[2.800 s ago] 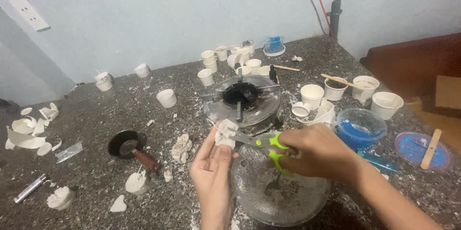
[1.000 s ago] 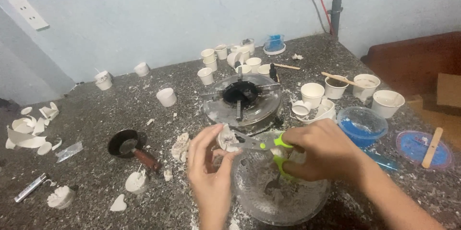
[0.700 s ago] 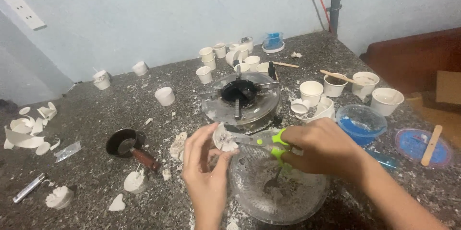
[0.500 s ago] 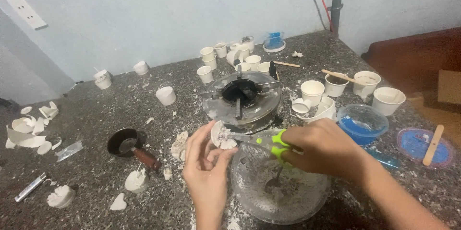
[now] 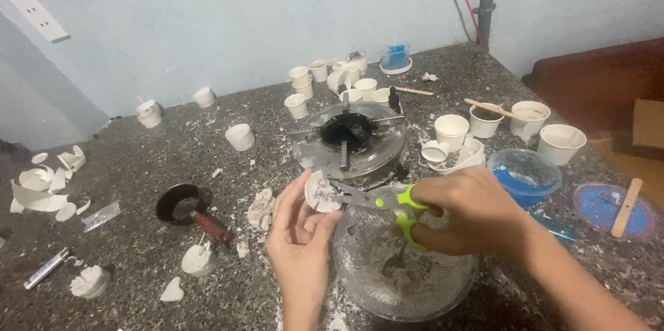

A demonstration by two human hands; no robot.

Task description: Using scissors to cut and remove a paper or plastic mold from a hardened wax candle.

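Speckled stone counter (image 5: 138, 158), wax-littered, meets pale blue wall (image 5: 228, 13).

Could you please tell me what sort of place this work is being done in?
Probably a home craft corner for wax or plaster casting. A speckled stone counter carries a round metal gas burner, many small white paper cups and white moulded shapes, while the right hand works green-handled scissors.

The gas stove (image 5: 348, 139) sits at the middle of the stone counter (image 5: 138, 165), with the glass lid (image 5: 404, 269) just near of it and a cluster of paper cups (image 5: 325, 82) beyond it toward the wall. Right of the stove stand more cups (image 5: 512, 123) and a plastic bowl (image 5: 524, 176). To the left lie a small pan (image 5: 183, 208), cup scraps (image 5: 41, 186) at the far-left edge and wax pieces (image 5: 197, 260) near the front.
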